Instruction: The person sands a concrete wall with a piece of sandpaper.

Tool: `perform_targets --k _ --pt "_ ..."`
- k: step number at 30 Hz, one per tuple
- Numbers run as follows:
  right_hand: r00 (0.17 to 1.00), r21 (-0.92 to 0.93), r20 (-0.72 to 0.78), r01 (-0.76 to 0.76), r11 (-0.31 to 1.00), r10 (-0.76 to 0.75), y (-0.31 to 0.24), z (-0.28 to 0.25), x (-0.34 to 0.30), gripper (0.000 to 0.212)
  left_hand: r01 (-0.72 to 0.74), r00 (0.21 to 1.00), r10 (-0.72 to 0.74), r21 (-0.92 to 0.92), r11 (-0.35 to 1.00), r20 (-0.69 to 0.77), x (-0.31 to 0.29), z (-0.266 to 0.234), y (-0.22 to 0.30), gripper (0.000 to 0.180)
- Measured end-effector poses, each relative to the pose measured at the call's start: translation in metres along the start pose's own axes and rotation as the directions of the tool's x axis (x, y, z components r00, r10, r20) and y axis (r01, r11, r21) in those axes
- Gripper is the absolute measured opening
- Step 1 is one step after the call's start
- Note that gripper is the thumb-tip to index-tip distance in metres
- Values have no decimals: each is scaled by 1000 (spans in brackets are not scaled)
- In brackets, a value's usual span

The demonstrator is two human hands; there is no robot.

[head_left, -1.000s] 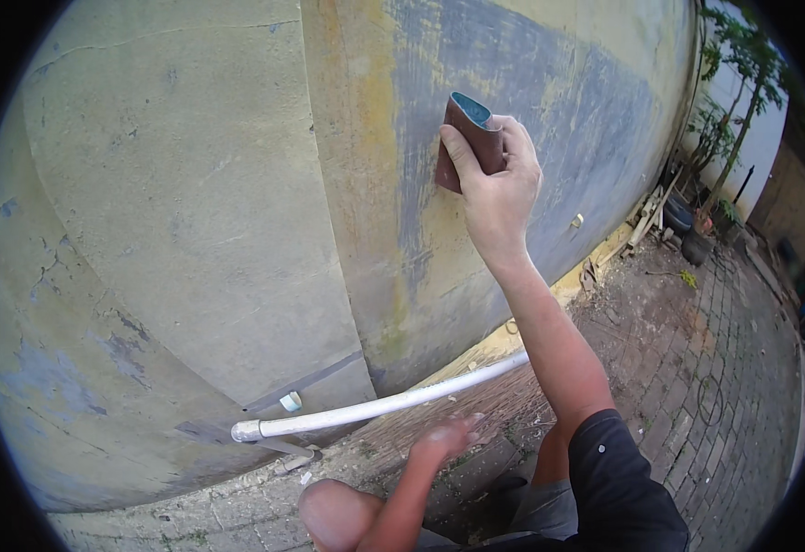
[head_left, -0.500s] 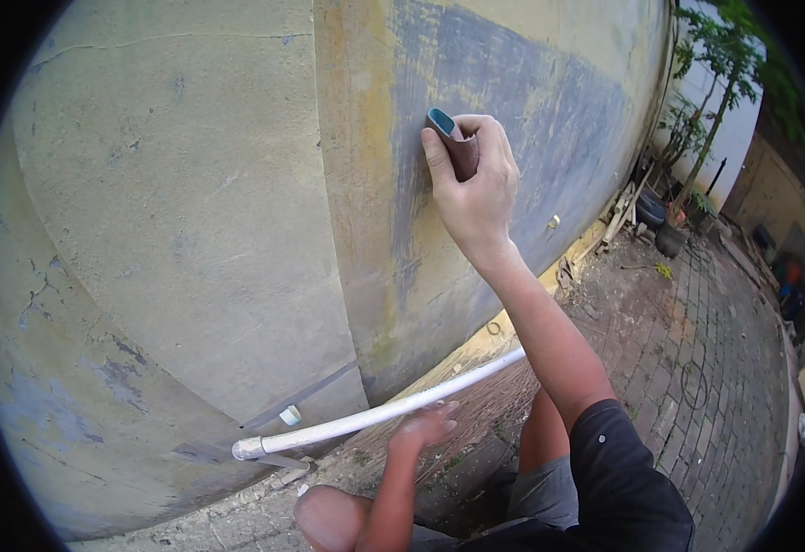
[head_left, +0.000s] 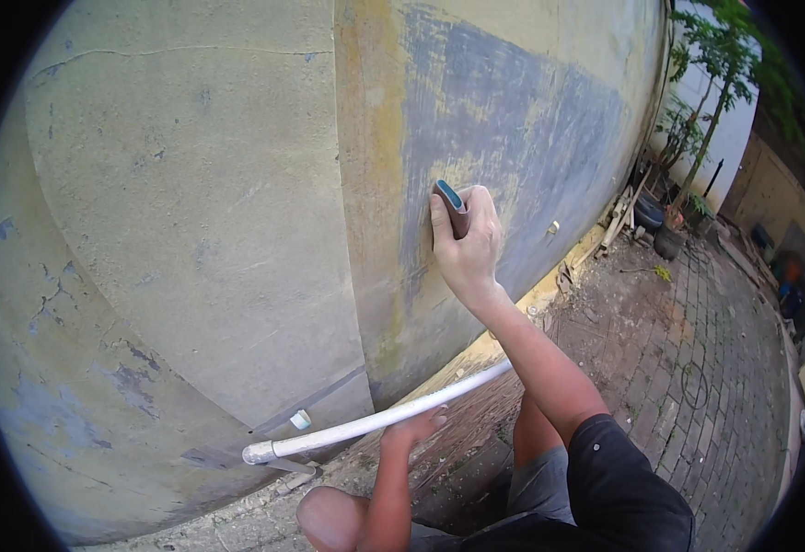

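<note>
The right hand (head_left: 469, 241) was grasping a folded brown abrasive sheet with a blue-green inner face (head_left: 458, 219), thumb on the left side and fingers on the right. The sheet was positioned at the weathered, cream-painted masonry wall (head_left: 209, 248), over the lower left part of a scuffed, streaked blue-grey patch (head_left: 540, 120). A vertical ochre-stained strip (head_left: 372, 156) bordered that patch on its left.

The left hand (head_left: 413, 427) was low, just beside a long white plastic pipe (head_left: 375, 421); its fingers were partly obscured, and it could not be told whether they gripped the pipe or were released. The pipe ran along the wall base and ended in a rounded fitting at its left. Near that end, a short white pipe stub (head_left: 300, 419) projected from the wall; a second small pale stub (head_left: 553, 227) stood out farther right.

Flaking paint was noted at the lower left of the wall. To the right lay grey block paving (head_left: 697, 405), with a dark rubber tyre (head_left: 648, 213) and a slender green-leaved tree (head_left: 720, 87) beyond.
</note>
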State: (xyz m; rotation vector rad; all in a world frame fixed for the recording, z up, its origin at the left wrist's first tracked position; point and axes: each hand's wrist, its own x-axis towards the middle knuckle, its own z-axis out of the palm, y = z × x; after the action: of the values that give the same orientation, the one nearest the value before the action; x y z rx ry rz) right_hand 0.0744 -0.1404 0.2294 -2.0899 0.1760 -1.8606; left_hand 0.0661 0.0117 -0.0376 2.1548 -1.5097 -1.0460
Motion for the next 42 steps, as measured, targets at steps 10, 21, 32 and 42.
perform_targets --k 10,21,32,42 --pt "968 254 -91 -204 946 233 -9 13 16 15 -41 999 41 54 998 -9 13 13 -11 63" --pt "976 227 -152 -122 966 159 11 17 -22 12 -51 993 55 37 998 -108 12 9 -19 61" --pt "925 326 178 -377 867 335 7 -35 6 21 9 1000 -10 100 995 16 1 -2 5 61" --pt "486 560 203 -770 306 850 132 -83 -97 28 25 999 -27 64 998 32 0 6 6 58"
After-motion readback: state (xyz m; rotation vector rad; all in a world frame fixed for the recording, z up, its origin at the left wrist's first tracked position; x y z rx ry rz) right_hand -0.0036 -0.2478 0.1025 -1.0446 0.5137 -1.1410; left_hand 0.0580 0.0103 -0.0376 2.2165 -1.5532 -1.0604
